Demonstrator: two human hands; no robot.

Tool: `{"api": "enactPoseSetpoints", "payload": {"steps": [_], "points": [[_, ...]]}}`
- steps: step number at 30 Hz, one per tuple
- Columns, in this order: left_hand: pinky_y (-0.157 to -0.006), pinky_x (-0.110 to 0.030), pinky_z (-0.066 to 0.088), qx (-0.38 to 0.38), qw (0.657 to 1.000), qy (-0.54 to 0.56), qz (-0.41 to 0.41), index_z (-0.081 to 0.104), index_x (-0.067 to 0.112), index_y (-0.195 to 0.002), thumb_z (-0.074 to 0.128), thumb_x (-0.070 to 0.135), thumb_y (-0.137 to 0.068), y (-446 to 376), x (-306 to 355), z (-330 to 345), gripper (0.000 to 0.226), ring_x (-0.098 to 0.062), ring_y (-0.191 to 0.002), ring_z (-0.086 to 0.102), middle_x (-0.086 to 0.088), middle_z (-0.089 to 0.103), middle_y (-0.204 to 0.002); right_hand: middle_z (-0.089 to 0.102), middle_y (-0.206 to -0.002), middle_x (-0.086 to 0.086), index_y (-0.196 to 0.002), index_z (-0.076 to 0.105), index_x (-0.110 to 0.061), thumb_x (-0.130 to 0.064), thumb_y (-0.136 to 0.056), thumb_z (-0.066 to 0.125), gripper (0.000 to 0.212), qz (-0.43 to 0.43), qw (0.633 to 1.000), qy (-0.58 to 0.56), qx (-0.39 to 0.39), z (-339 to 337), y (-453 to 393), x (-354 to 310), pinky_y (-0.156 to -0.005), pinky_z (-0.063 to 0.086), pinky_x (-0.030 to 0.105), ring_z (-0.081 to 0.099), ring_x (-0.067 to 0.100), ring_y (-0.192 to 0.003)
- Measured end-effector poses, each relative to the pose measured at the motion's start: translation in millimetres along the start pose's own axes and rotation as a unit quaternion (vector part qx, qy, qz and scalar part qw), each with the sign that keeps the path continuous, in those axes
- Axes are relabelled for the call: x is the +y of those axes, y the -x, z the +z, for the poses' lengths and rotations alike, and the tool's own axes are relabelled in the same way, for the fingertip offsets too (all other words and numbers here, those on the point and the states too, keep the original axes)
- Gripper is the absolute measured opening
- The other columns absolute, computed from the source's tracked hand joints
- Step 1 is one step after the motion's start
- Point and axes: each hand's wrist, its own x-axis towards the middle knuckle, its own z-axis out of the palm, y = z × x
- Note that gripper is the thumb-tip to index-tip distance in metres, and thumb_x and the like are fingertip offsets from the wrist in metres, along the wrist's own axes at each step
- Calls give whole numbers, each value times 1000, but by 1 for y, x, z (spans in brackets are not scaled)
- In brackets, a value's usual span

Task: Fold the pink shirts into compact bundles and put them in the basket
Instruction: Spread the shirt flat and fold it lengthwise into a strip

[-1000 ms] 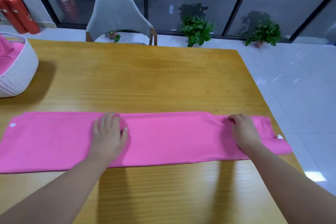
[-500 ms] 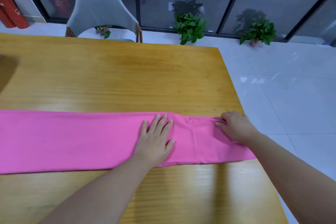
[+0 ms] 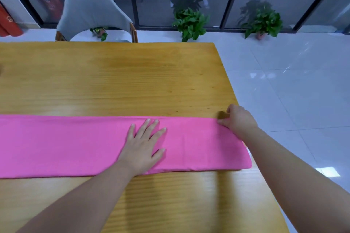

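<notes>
Head view, pink shirt [image 3: 75, 145]: folded into a long flat band across the near part of the wooden counter [image 3: 121, 81], reaching its right edge.
Left hand [image 3: 144, 145]: grip wide, fingers straight and spread, palm flat on the band.
Right hand [image 3: 239, 119]: grip narrow, fingers curled, pinching the band's far right corner.
Background: grey chair [image 3: 91, 9], two potted plants [image 3: 190, 21] on the floor.
</notes>
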Motion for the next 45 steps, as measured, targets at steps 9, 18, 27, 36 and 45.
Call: {"api": "enactPoseSetpoints", "payload": {"steps": [9,18,27,36,45], "points": [[-76,-24,37,131,961,7,244,53,27,-96,60,57,-74,20,18,9,38,-12,-85,54,8,57,-91,60,-94,0,-97,63,-19,-64,-72,54,52,-429,902,-26,24,46,93,-25,-71,46,33,55,20,-85],[-46,-23,43,106,957,-32,268,33,21,-79,48,23,-66,22,32,-3,20,-14,-56,56,5,54,-65,49,-65,0,-77,32,-19,-1,-41,65,52,-392,900,110,157,56,127,-5,-43,14,26,50,20,-51],[-85,-29,42,64,973,204,87,58,14,-110,53,25,-95,7,37,-22,19,-15,-92,53,0,57,-102,47,-82,3,-66,42,-22,-41,-88,40,30,-238,970,-48,14,37,143,-30,-56,34,32,47,24,-79],[-113,-52,-10,3,1000,-7,20,-13,48,-143,-9,66,-76,-1,30,11,70,-15,-142,-25,12,-22,-154,0,-160,-8,-151,10,-36,-57,-92,9,62,-172,984,-34,37,80,106,-59,-116,-6,48,-7,16,-147],[-113,-57,-3,9,995,-32,-94,-14,49,-142,-14,71,-72,7,-35,7,73,-25,-146,-14,8,-13,-158,-1,-160,-6,-150,7,-40,-54,-97,17,56,-11,997,-44,60,77,109,39,-117,-1,45,-6,16,-147]]}}
